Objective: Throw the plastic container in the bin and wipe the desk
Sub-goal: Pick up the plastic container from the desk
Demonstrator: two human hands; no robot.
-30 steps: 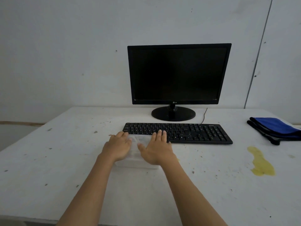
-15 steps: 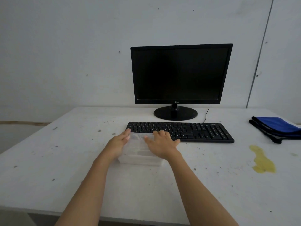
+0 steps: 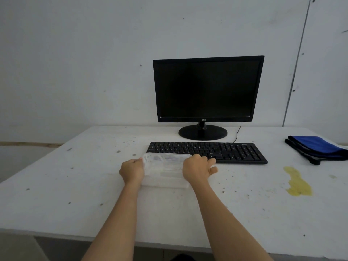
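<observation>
The task is at its very start, as far as can be judged. The plastic container (image 3: 165, 169) sits on the desk (image 3: 75, 185), just in front of the keyboard (image 3: 207, 152), its far edge overlapping the keyboard's near left corner in this view. Whether it is lifted off the desk or resting on it cannot be told for certain; its near edge looks level with the surface.

The left hand (image 3: 131, 171) is pressed against the container's left end, its fingers curled round that end. The right hand (image 3: 197, 170) grips the right end, fingers wrapped over the top edge and the thumb sticking out toward the keyboard. Both hands are clamped on the container, one at each end.

No bin is in view, so the throwing away is not yet done, and where the container must go cannot be told from here.

The wiping is also left to do. A yellow spill (image 3: 297, 182) lies on the desk well to the right of the keyboard and in front of it, untouched. Small dark specks are scattered over the desk on both sides of the keyboard. A folded blue cloth (image 3: 318, 146) lies to the right of the keyboard, near the desk's right edge, behind the spill; it looks like the thing to wipe with, and no hand is near it. The monitor (image 3: 207, 89) stands behind the keyboard.
</observation>
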